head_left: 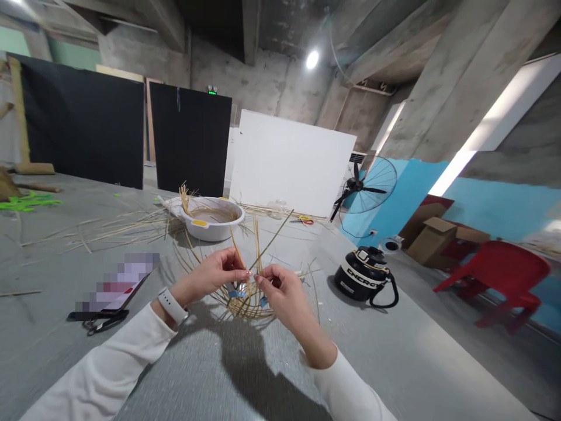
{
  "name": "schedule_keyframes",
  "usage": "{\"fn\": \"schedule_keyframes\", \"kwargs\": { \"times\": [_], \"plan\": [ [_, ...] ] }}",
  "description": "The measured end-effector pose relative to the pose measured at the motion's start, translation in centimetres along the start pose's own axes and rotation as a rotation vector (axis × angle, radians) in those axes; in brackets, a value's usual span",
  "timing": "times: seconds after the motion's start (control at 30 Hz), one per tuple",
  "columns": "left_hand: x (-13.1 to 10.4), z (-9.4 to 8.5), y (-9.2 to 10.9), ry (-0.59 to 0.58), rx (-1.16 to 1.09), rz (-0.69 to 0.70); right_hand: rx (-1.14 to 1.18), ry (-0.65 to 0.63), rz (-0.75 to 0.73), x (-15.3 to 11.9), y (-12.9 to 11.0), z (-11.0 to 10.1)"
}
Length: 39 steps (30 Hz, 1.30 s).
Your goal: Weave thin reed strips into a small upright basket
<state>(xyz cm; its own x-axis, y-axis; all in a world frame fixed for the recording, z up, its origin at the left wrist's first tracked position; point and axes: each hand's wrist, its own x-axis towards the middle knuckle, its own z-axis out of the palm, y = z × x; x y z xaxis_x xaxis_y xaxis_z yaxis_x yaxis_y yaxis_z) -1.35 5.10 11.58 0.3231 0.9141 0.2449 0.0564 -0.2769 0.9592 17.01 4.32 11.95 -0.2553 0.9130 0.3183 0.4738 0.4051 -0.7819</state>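
Observation:
A small, partly woven cane basket (249, 310) sits on the grey table, with loose strands standing up from it. My left hand (219, 272) is closed in a pinch at the lower end of a slanting greenish cane strand (275, 235). Just to its right, my right hand (283, 292) pinches at upright tan cane strands (256, 234); the fingers partly hide the exact grip. Blue clips (236, 293) show on the basket's rim between and beside the hands. Both hands are above the basket, fingertips nearly meeting.
A white basin (213, 230) with coiled cane stands behind, loose cane strands (118, 228) spread to its left. A phone (127, 283) lies left, a black bottle (362, 275) stands right. Scissors (305, 220) and a clear jar (278, 209) are farther back. Beyond are a fan (357, 184) and red chair (499, 275).

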Motion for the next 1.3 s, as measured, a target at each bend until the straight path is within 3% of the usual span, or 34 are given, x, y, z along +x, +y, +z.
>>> {"fn": "schedule_keyframes", "kwargs": {
  "times": [0.23,0.5,0.67,0.77,0.97,1.13,1.3],
  "plan": [
    [0.2,0.9,-0.4,0.098,0.061,-0.029,-0.127,0.133,-0.006,0.1,0.4,0.6],
    [0.3,2.5,-1.0,0.346,0.326,0.182,-0.161,0.176,0.004,0.5,1.2,0.9],
    [0.6,3.3,-1.9,0.457,0.314,0.146,-0.215,0.202,-0.014,0.5,1.4,1.1],
    [0.8,3.4,-2.3,0.476,0.296,0.103,-0.283,0.244,-0.102,0.2,1.4,1.4],
    [1.1,2.5,-2.2,0.379,0.144,-0.022,-0.373,0.201,-0.357,0.2,2.0,1.6],
    [1.3,1.4,-2.4,0.212,-0.045,-0.136,-0.295,0.129,-0.283,0.8,2.5,1.1],
    [1.5,1.3,-3.5,0.107,-0.148,-0.262,-0.237,0.064,-0.317,0.8,3.7,1.7]
  ]
}}
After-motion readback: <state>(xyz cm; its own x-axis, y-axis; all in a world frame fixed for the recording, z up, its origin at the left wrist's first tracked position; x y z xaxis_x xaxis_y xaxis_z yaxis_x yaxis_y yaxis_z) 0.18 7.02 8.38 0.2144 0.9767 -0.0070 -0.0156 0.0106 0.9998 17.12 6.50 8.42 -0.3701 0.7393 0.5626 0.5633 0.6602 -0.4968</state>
